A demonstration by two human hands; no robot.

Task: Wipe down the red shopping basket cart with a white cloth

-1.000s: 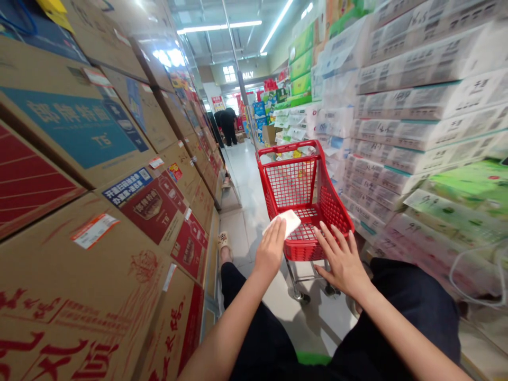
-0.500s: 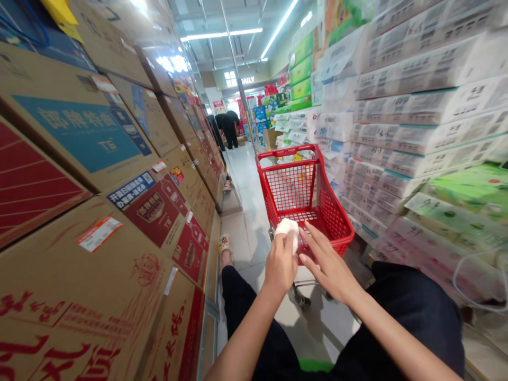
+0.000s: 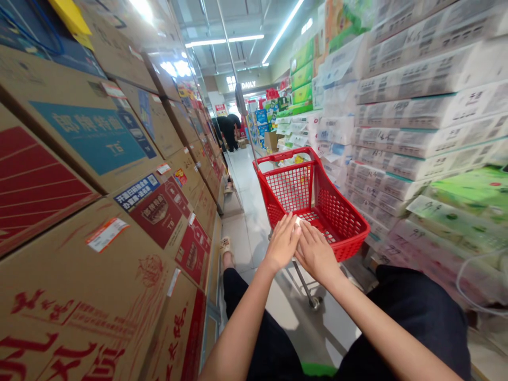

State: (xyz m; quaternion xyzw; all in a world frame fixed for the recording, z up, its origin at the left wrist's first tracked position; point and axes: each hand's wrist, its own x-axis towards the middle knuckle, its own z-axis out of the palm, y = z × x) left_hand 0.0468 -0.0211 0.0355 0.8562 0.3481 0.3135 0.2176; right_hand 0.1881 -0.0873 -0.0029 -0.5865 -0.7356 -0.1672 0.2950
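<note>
My left hand (image 3: 282, 244) and my right hand (image 3: 316, 253) are pressed together at the near rim of a red shopping cart (image 3: 337, 217). A small white tissue (image 3: 297, 222) peeks out between their fingertips, mostly hidden by the fingers. Both hands have their fingers closed around it. The cart's basket looks empty and stands in the aisle just ahead of my knees, which are in black trousers.
Stacked brown cardboard boxes (image 3: 99, 201) wall the left side. Packs of white and green paper goods (image 3: 416, 132) fill the right. A person in black (image 3: 229, 129) bends over far down the tiled aisle (image 3: 246, 180). A sandalled foot (image 3: 226, 247) rests by the boxes.
My right hand has moved left and joined the left one. The white tissue, flat and exposed a second ago, is now bunched and nearly covered between both hands. The view has shifted slightly.
</note>
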